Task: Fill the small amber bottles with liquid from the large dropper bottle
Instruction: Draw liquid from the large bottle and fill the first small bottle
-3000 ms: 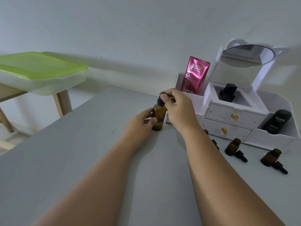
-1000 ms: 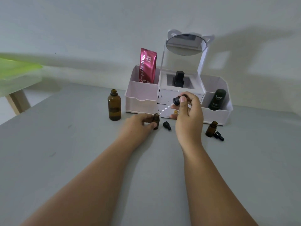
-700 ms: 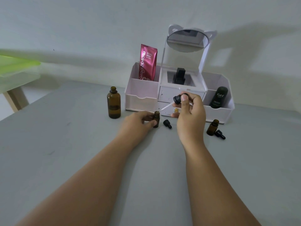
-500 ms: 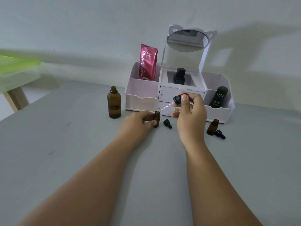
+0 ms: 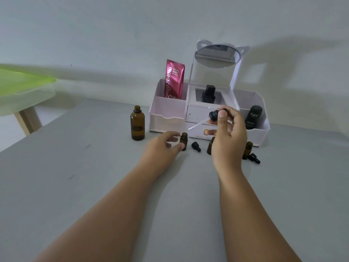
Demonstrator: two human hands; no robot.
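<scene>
Amber bottles (image 5: 137,123), magenta pouch (image 5: 174,81)

Near side of the grey table (image 5: 94,186) lies open; behind, small amber glass bottles (image 5: 247,149), black dropper caps (image 5: 196,146) and a white plastic organizer (image 5: 168,118) crowd the way.

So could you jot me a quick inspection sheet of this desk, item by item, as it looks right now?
Surface: grey table, faint marks, no spill seen.
Job's things: large amber bottle upright, uncapped; three small amber bottles, one steadied, one partly hidden, one at right; two black caps lying loose.
Clutter: white organizer with mirror, pink sachet, black Kahf container, black bottle.
Grips: left hand around a small bottle; right hand pinching the dropper, glass tip angled toward that bottle.
Cables: nothing seen.
Surroundings: plain wall; green-lidded container on a wooden stand.
</scene>
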